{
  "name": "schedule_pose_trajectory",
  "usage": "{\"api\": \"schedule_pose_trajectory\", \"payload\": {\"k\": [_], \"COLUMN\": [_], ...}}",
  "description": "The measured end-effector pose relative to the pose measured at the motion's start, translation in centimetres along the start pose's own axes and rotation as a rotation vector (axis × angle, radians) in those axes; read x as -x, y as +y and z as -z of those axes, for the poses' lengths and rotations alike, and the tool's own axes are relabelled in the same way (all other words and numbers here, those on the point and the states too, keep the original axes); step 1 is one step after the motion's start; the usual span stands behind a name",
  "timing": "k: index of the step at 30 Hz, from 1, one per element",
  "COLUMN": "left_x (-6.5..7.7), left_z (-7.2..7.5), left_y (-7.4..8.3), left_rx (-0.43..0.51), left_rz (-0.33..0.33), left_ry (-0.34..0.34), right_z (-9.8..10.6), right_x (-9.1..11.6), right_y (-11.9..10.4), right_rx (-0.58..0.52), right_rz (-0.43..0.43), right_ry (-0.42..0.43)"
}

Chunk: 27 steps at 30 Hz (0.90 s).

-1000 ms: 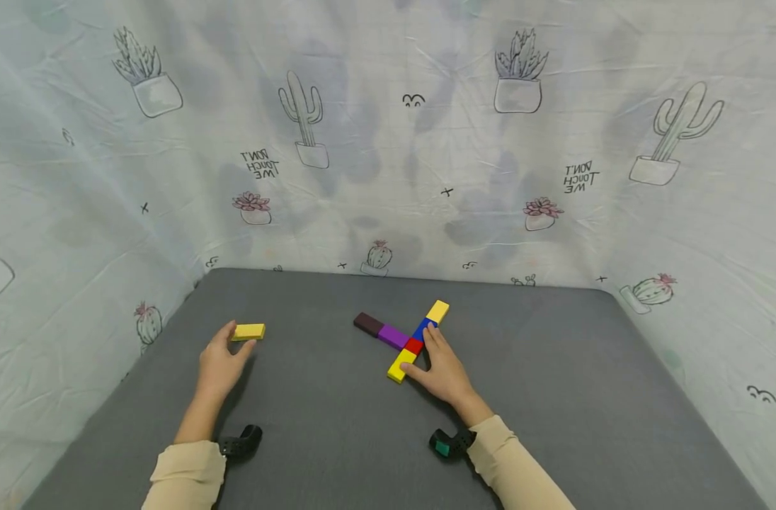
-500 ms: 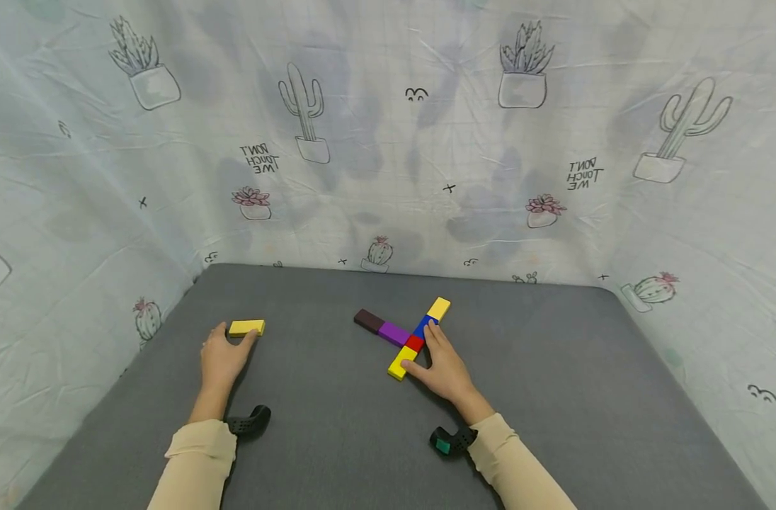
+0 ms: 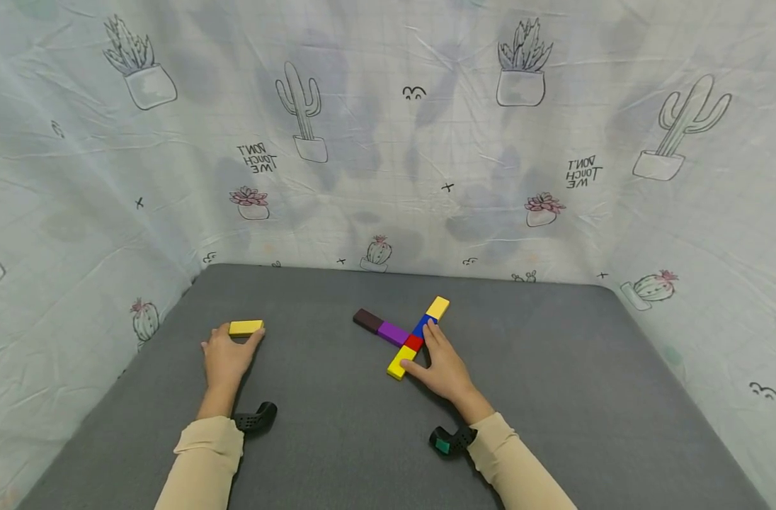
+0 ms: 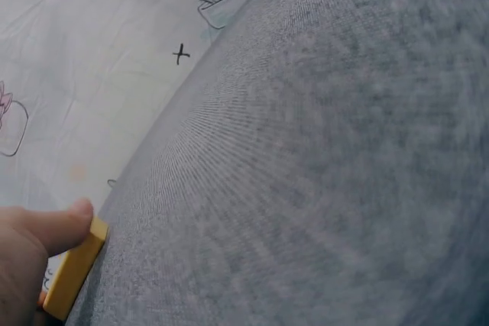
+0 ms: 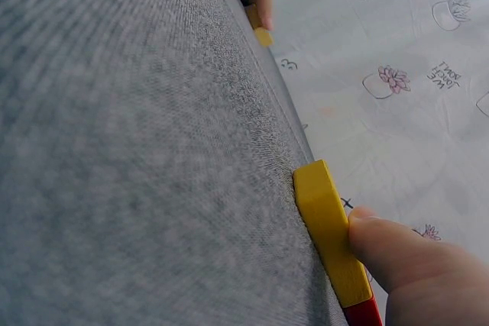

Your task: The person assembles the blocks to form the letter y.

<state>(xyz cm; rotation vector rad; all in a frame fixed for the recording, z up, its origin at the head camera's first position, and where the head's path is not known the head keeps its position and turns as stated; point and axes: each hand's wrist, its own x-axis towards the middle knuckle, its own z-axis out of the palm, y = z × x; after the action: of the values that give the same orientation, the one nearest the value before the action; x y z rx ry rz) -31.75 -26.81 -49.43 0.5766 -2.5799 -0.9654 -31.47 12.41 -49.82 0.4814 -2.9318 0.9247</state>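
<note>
In the head view, my left hand (image 3: pixel 225 359) pinches a loose yellow block (image 3: pixel 246 328) by its two ends, thumb on the right and fingers on the left. The left wrist view shows the thumb against one end of that block (image 4: pixel 75 274). To the right, my right hand (image 3: pixel 449 373) rests on a row of joined blocks, its fingers fairly straight. Its fingertips touch the blue block (image 3: pixel 420 328) and its thumb touches the near yellow block (image 3: pixel 398 363). A red block (image 3: pixel 413 343) lies between these two. Another yellow block (image 3: pixel 437 307) forms the far end.
A purple block (image 3: pixel 394 333) and a dark brown block (image 3: pixel 367 321) branch leftward from the row. Everything lies on a grey cloth-covered table (image 3: pixel 337 425). A white curtain (image 3: pixel 388 127) with cactus prints hangs behind and at both sides.
My left hand has shifted slightly right and forward, and its thumb has closed onto the loose yellow block's right end. The right hand stays on the row.
</note>
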Motion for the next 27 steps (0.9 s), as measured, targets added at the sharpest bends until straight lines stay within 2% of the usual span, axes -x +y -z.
{"api": "schedule_pose_trajectory", "payload": {"k": [15, 27], "left_x": [0.9, 1.1], "left_z": [0.2, 0.2], "left_y": [-0.3, -0.2], "left_rx": [0.066, 0.099], "left_rz": [0.046, 0.055], "left_ry": [0.041, 0.027], "right_z": [-0.3, 0.0], "right_x": [0.0, 0.0], "right_y": [0.1, 0.2], "right_rx": [-0.001, -0.004], "right_rz": [0.008, 0.0], "right_ry": [0.003, 0.001]}}
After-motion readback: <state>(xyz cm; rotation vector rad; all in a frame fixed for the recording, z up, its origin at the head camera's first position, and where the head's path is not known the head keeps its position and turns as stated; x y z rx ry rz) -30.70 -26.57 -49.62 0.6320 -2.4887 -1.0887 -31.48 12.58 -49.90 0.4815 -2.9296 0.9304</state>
